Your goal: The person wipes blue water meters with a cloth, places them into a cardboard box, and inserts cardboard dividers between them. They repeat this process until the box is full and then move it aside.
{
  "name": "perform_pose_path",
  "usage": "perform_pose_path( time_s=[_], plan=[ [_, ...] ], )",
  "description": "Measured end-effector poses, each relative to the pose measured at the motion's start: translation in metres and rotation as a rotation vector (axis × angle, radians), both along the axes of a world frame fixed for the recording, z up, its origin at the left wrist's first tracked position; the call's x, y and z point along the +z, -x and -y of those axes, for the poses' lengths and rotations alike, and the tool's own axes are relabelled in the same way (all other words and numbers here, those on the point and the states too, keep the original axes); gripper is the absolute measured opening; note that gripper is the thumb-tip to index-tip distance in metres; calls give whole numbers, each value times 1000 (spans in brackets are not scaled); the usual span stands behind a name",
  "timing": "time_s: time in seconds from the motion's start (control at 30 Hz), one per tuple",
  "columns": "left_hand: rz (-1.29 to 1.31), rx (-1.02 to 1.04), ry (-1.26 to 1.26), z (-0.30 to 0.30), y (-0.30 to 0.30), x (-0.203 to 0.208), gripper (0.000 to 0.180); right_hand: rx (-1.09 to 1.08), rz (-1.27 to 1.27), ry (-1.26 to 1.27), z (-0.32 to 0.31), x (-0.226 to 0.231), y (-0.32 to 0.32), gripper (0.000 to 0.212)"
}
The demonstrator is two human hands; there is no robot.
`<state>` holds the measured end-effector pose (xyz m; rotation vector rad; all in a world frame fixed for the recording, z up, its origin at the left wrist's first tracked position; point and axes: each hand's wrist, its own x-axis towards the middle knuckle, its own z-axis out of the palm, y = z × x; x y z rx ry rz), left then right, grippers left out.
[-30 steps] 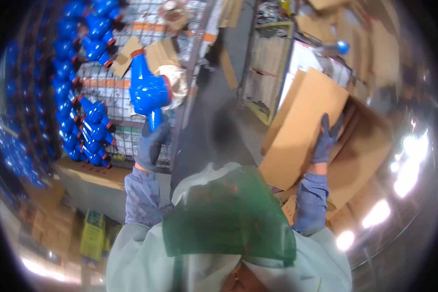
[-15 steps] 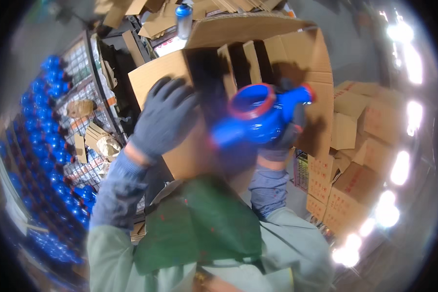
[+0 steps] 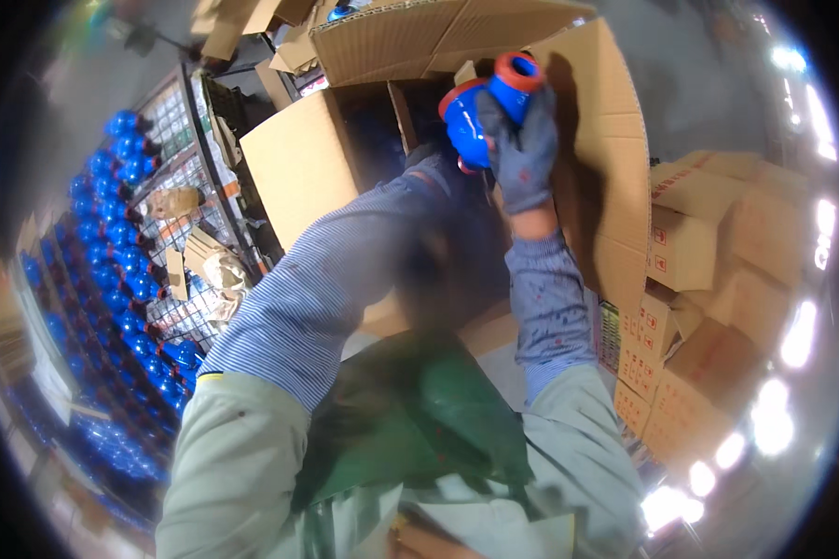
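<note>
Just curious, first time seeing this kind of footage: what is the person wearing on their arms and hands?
The right hand wears a dark grey knit glove. Both forearms are in blue-and-white finely striped sleeves, under pale green outer sleeves higher up. The left hand is hidden inside the cardboard box, so its covering cannot be seen.

blue valve (image 3: 480, 116) raised, seemingly into carton (image 3: 578, 140)

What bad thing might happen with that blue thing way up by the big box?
The right hand grips the blue valve part high at the open cardboard box, so it might slip and fall. The left hand is hidden inside the box, so the part could bump it. The raised flap might sag onto the arms.
</note>
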<state>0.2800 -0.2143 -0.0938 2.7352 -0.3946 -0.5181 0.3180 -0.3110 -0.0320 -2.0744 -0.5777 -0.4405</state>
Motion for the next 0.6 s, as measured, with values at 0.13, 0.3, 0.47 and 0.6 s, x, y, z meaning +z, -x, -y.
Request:
perform_pose_path(
  time_s=[0.13,0.3,0.47,0.6],
  plan=[
    [84,18,-64,18,1,-14,23,47,-79,236,-1,-58,-30,64],
    [160,76,-75,32,8,-46,25,104,-159,384,-17,-54,-45,72],
    [398,89,-194,37,30,-93,22,176,-296,565,-32,-72,-39,65],
    [234,126,78,58,26,-100,23,93,-511,837,-20,-110,-47,48]
  ],
)
